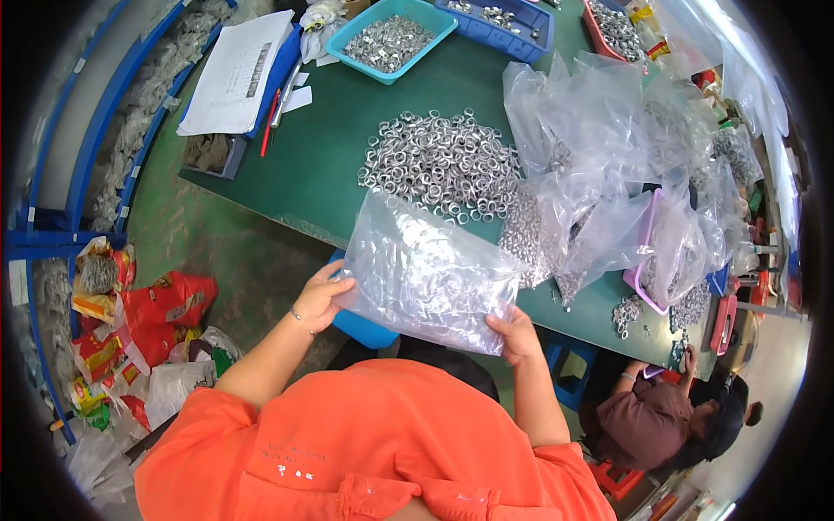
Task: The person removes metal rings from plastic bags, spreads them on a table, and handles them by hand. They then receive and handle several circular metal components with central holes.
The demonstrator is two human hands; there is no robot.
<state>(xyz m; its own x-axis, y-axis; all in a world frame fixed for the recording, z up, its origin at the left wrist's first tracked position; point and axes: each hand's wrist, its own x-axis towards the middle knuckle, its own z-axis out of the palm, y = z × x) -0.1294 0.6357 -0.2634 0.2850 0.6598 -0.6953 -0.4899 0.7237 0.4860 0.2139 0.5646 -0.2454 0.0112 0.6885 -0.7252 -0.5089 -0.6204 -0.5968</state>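
Note:
I hold a clear plastic bag (426,271) filled with small silver metal rings in front of me, just below the near edge of the green table (330,148). My left hand (320,297) grips the bag's left edge. My right hand (516,334) pinches its lower right corner. A large loose heap of the same metal rings (439,162) lies on the table just beyond the bag.
Several clear bags of rings (625,165) crowd the table's right side. A teal tray of rings (389,39), a blue tray (504,22) and papers (234,74) sit at the far edge. Another person (669,421) sits at lower right. Red bags (156,317) lie on the floor at left.

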